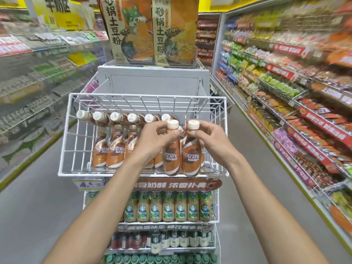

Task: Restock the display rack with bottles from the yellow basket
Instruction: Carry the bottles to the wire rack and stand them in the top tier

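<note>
My left hand (154, 137) grips the neck of a brown Nescafe bottle (171, 157) with a cream cap. My right hand (211, 139) grips a second Nescafe bottle (191, 159) the same way. Both bottles hang upright side by side over the front edge of the white wire display rack (65, 134), at its right half. Inside the rack, several Nescafe bottles (115, 151) stand in the front row and several more (116, 117) lean along the back. The yellow basket is not in view.
Below the top tier, lower tiers hold Starbucks bottles (168, 206) and darker bottles (171, 239). Boxed noodle packs (150, 31) stand on top behind the rack. Stocked shelves line both sides, left (34, 77) and right (297, 88), with grey floor aisles between.
</note>
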{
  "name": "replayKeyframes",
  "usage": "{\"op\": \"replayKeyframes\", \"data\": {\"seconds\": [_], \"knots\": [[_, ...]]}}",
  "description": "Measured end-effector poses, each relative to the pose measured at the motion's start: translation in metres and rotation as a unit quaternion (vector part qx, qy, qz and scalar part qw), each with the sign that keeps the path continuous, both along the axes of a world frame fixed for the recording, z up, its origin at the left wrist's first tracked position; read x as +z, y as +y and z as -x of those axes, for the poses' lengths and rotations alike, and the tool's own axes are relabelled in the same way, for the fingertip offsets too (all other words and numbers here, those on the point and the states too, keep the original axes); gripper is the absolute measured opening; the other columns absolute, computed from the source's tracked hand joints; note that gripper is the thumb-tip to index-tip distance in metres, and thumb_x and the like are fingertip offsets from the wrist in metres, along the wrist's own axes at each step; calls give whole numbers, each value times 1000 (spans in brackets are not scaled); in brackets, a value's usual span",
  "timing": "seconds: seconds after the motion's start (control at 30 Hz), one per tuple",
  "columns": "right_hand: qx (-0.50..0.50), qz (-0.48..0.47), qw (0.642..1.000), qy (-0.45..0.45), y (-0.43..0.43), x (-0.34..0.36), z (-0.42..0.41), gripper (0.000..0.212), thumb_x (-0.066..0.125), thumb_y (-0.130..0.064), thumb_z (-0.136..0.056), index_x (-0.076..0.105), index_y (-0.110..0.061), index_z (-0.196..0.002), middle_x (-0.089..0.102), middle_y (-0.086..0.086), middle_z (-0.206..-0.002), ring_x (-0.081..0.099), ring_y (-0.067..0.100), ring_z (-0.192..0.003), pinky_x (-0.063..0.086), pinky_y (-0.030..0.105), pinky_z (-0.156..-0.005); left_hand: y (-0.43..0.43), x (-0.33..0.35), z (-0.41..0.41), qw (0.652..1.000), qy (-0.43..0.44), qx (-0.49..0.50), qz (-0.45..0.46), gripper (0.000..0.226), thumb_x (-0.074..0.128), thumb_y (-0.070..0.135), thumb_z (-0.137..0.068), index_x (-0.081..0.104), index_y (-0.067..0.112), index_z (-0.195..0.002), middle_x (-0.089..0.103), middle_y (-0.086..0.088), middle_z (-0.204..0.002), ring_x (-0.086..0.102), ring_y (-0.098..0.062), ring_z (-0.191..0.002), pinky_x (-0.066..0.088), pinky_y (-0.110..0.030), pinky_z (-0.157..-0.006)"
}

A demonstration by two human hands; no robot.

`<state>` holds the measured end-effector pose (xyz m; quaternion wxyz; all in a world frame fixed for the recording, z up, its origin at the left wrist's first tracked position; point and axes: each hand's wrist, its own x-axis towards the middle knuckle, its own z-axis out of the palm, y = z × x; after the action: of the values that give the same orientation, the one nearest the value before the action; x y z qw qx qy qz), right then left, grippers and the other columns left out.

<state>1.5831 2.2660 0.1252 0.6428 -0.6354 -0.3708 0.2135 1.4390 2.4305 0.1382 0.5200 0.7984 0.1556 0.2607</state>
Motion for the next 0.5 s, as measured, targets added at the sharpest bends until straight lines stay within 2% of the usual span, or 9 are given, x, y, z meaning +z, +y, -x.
{"op": "replayKeyframes", "data": {"seconds": [0.1, 0.2, 0.27, 0.33, 0.37, 0.4, 0.43, 0.5], "knots": [[-7, 31, 999, -6, 0, -8, -5, 43, 90, -32, -82, 74, -22, -121, 80, 4, -115, 79, 26, -104, 63, 48, -96, 8, -1, -9, 998, 54, -26, -10, 36, 88, 25, -80, 73, 57, -74, 71, 41, -80, 67, 21, -79, 57, -17, -74], [-31, 52, 997, -40, 5, -17, -6, 42, 90, -28, -82, 72, -21, -119, 81, 0, -110, 79, 21, -100, 64, 49, -92, 23, -11, -20, 996, 82, -29, -3, 23, 91, 26, -77, 73, 39, -83, 74, 35, -79, 70, 9, -83, 59, -19, -78], [-42, 72, 994, -70, 8, -17, -9, 38, 87, -30, -85, 73, -21, -119, 81, -1, -108, 79, 20, -99, 65, 50, -90, 25, -14, -23, 997, 77, -9, -2, 30, 92, 33, -75, 69, 37, -95, 71, 31, -76, 65, 10, -83, 54, -15, -71], [-51, 94, 990, -88, 13, -17, -13, 36, 85, -31, -88, 73, -20, -120, 81, -1, -107, 79, 19, -98, 65, 49, -88, 25, -17, -29, 997, 78, 18, -6, 49, 92, 36, -75, 70, 27, -117, 67, 23, -98, 66, -3, -97, 52, -23, -82], [-65, 108, 988, -88, 17, -18, -16, 37, 84, -31, -89, 72, -19, -122, 80, -1, -106, 79, 17, -96, 66, 47, -86, 25, -17, -32, 996, 82, 35, -7, 45, 92, 34, -75, 72, 28, -115, 67, 20, -99, 67, -8, -99, 53, -26, -85], [-85, 123, 985, -86, 21, -19, -20, 37, 82, -30, -90, 70, -18, -123, 79, -2, -104, 78, 14, -92, 67, 45, -83, 27, -20, -36, 995, 82, 46, -13, 32, 93, 31, -75, 74, 30, -101, 71, 22, -90, 69, -6, -92, 54, -26, -82], [-103, 140, 982, -80, 25, -22, -23, 36, 80, -29, -92, 68, -16, -124, 78, -3, -103, 78, 13, -90, 67, 43, -83, 28, -22, -39, 994, 87, 60, -23, 22, 92, 28, -76, 72, 30, -85, 71, 21, -73, 69, 0, -79, 54, -23, -74], [-115, 163, 978, -63, 33, -31, -30, 27, 75, -27, -96, 67, -15, -120, 77, 0, -104, 77, 18, -93, 65, 46, -86, 33, -31, -47, 993, 95, 70, -30, 22, 91, 26, -79, 69, 27, -73, 66, 22, -55, 65, 4, -59, 48, -13, -60]]}}
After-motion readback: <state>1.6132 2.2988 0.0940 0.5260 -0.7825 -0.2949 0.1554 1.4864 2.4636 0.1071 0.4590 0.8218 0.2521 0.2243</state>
